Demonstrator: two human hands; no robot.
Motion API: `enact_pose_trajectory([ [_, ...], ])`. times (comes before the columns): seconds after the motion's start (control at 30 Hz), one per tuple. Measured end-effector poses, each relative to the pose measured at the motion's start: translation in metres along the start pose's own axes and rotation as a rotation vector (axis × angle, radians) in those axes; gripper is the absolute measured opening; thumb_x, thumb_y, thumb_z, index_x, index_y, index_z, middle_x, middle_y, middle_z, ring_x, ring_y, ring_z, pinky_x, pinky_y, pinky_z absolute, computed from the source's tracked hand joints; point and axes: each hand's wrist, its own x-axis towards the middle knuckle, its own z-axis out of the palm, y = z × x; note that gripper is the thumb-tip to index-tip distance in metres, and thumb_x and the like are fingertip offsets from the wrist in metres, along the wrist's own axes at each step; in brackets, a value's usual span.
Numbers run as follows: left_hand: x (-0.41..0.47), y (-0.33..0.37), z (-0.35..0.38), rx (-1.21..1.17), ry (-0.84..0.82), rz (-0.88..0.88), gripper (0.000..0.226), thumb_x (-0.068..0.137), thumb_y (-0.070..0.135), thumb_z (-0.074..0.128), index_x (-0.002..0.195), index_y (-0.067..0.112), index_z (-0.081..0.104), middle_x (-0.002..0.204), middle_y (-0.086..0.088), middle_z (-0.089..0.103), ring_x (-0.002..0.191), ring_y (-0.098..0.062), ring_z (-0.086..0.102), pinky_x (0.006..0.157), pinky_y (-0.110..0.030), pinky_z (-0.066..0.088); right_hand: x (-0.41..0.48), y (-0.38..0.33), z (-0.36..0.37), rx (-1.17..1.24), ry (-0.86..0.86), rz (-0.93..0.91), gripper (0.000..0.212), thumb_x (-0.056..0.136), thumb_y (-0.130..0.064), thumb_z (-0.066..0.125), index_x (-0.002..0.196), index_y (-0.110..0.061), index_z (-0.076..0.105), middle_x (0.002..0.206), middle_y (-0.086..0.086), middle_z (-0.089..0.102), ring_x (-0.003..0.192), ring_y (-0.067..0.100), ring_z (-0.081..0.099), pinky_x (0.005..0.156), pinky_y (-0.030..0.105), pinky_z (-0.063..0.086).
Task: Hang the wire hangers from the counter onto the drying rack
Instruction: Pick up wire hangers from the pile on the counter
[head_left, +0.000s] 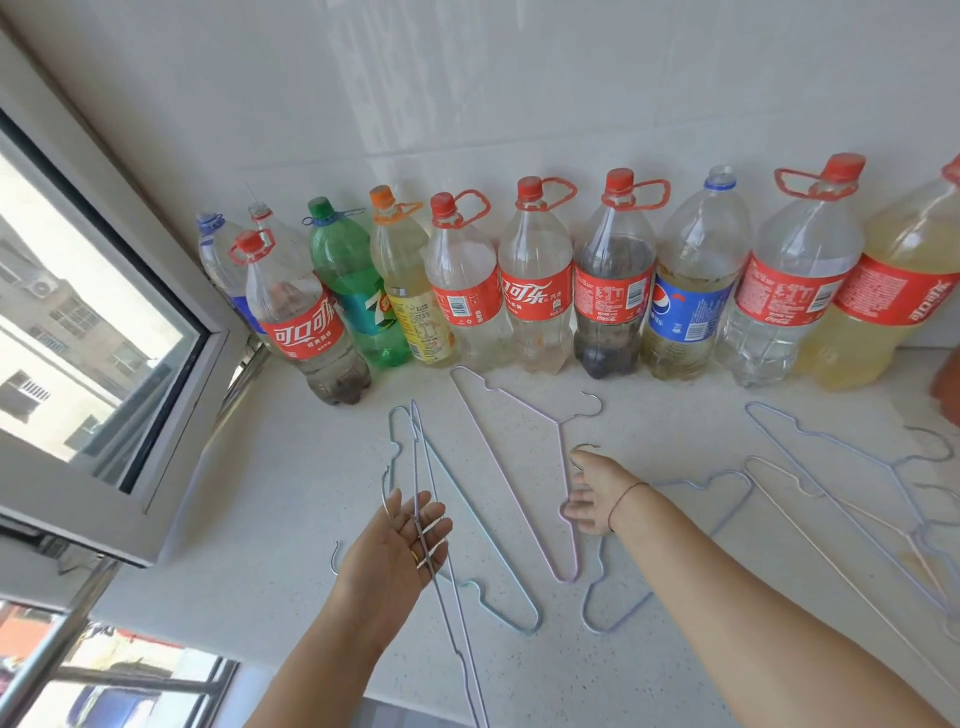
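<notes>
My left hand pinches a grey hanger between nearly straight fingers. It is lifted edge-on, its long axis running 12 to 6, out past the edge of the surface.

My right hand is the nearer one to the lilac hanger. That hanger lies flat at the hand's 9 o'clock, long axis 11 to 5, hook toward 12. My thumb is spread and my fingers curl at its wire; I cannot tell whether they have closed on it.

I count five hangers lying flat:
- the lilac hanger
- a teal hanger
- a blue hanger under my right forearm
- a pale-blue hanger at 3 o'clock
- a whitish hanger at 3 o'clock

Others may be tangled there. Eleven bottles line the wall at 12.
</notes>
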Motion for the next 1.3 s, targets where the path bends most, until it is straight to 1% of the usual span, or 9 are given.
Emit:
enact_pose_trajectory([
  [0.13,0.001,-0.004,0.0,-0.002,0.02,0.006,0.033,0.095,0.039,0.043,0.106,0.012,0.06,0.08,-0.001,0.068,0.073,-0.016,0.064,0.072,-0.029,0.045,0.004,0.01,0.01,0.025,-0.043,-0.02,0.056,0.091,-0.047,0.042,0.133,-0.011,0.042,0.132,0.013,0.05,0.128,0.027,0.047,0.102,0.036,0.034],
  [0.23,0.005,-0.007,0.007,-0.004,0.04,0.004,0.032,0.096,0.038,0.042,0.103,0.012,0.06,0.081,-0.002,0.068,0.076,-0.018,0.061,0.071,-0.03,0.044,0.008,0.014,0.013,0.091,-0.078,-0.036,0.059,0.091,-0.047,0.044,0.134,-0.007,0.04,0.12,0.014,0.052,0.113,0.026,0.049,0.094,0.037,0.034],
  [0.37,0.016,-0.016,0.012,-0.015,0.062,-0.044,0.028,0.097,0.034,0.043,0.103,0.013,0.06,0.072,0.001,0.063,0.065,-0.014,0.054,0.063,-0.026,0.041,0.012,0.016,0.014,0.167,-0.113,-0.038,0.06,0.092,-0.046,0.045,0.135,-0.006,0.038,0.122,0.016,0.052,0.122,0.027,0.047,0.102,0.039,0.033],
  [0.57,0.029,-0.035,0.004,-0.085,0.102,-0.102,0.023,0.097,0.016,0.039,0.103,0.011,0.06,0.057,0.003,0.05,0.044,-0.009,0.043,0.044,-0.02,0.034,0.017,0.021,0.018,0.225,-0.161,-0.004,0.057,0.09,-0.047,0.046,0.131,-0.008,0.041,0.094,0.014,0.057,0.084,0.022,0.054,0.088,0.038,0.035],
  [0.73,0.034,-0.038,-0.007,-0.156,0.092,-0.11,0.029,0.097,0.01,0.033,0.112,0.009,0.059,0.052,0.002,0.039,0.037,-0.01,0.033,0.036,-0.019,0.028,0.016,0.021,0.023,0.169,-0.164,-0.024,0.061,0.093,-0.046,0.041,0.14,-0.008,0.034,0.132,0.015,0.051,0.125,0.025,0.046,0.106,0.041,0.028],
  [0.93,0.036,-0.041,-0.007,-0.208,0.061,-0.173,0.028,0.094,0.008,0.037,0.108,0.01,0.06,0.05,0.002,0.035,0.035,-0.01,0.03,0.037,-0.019,0.026,0.016,0.023,0.027,0.173,-0.172,-0.056,0.064,0.094,-0.045,0.042,0.143,-0.007,0.029,0.145,0.018,0.039,0.131,0.029,0.043,0.11,0.043,0.025],
  [1.07,0.038,-0.037,-0.015,-0.204,0.032,-0.201,0.029,0.093,0.008,0.037,0.109,0.01,0.061,0.05,0.002,0.035,0.036,-0.011,0.029,0.038,-0.019,0.026,0.016,0.023,0.028,0.208,-0.164,-0.051,0.063,0.092,-0.044,0.046,0.141,-0.005,0.033,0.134,0.02,0.047,0.122,0.033,0.049,0.097,0.04,0.036],
  [1.17,0.04,-0.035,-0.023,-0.207,0.02,-0.213,0.032,0.093,0.006,0.036,0.113,0.009,0.06,0.05,0.002,0.036,0.037,-0.011,0.03,0.038,-0.02,0.027,0.014,0.024,0.031,0.22,-0.161,-0.037,0.061,0.091,-0.045,0.048,0.135,-0.004,0.038,0.106,0.015,0.056,0.095,0.028,0.055,0.079,0.036,0.04],
  [1.3,0.042,-0.036,-0.031,-0.227,0.021,-0.21,0.032,0.091,0.007,0.038,0.114,0.009,0.06,0.05,0.002,0.036,0.037,-0.011,0.03,0.039,-0.021,0.028,0.011,0.026,0.032,0.187,-0.18,-0.032,0.059,0.089,-0.052,0.044,0.132,-0.012,0.044,0.106,0.004,0.055,0.087,0.013,0.053,0.064,0.028,0.03],
])
